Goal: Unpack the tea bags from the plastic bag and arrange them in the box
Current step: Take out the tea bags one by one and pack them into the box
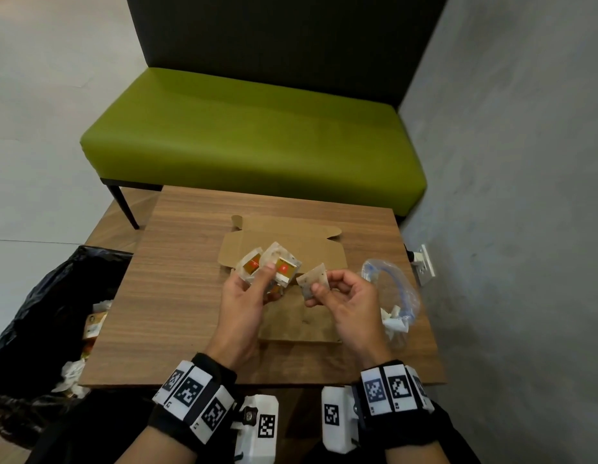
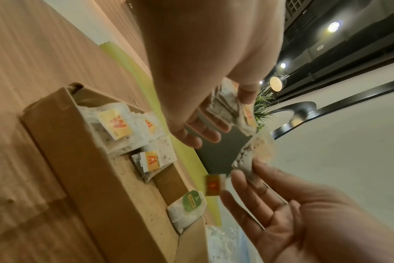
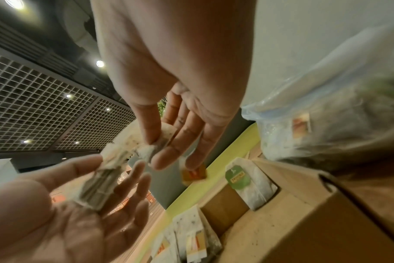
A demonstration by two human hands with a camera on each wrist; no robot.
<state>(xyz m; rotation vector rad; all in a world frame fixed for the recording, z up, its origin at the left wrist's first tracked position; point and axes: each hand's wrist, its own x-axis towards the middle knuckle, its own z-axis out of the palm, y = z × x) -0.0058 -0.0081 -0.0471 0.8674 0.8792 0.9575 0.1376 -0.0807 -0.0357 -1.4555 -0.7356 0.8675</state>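
I had both hands raised above the open brown cardboard box (image 1: 292,252) that lay on the wood-grain surface (image 1: 177,296). My left hand (image 1: 247,296) gripped a small stack of white paper tea bags with red-and-yellow tags (image 1: 274,264), thumb pressed on top and fingers curled underneath. My right hand (image 1: 346,299) pinched a single speckled white tea bag (image 1: 312,279) between thumb and forefinger, just beside the stack; I could not tell whether the two touched. In the left wrist view a red-and-yellow paper tag (image 2: 214,185) hung below that single bag, though its string was too fine to make out.

Inside the box, several white tea bags with yellow-and-red tags (image 2: 124,128) lay bunched at one end, and one white tea bag with a green tag (image 2: 188,208) leaned at the opposite end, well apart from them. Dark specks dotted the box floor between.

The crumpled clear plastic bag with a blue zip strip (image 1: 394,296) lay on the surface to the right of the box, near my right hand, with a few white tea bags visible inside. A black bin liner holding scraps of rubbish (image 1: 56,313) stood off the left edge, and a green upholstered bench (image 1: 257,139) sat beyond the far edge.
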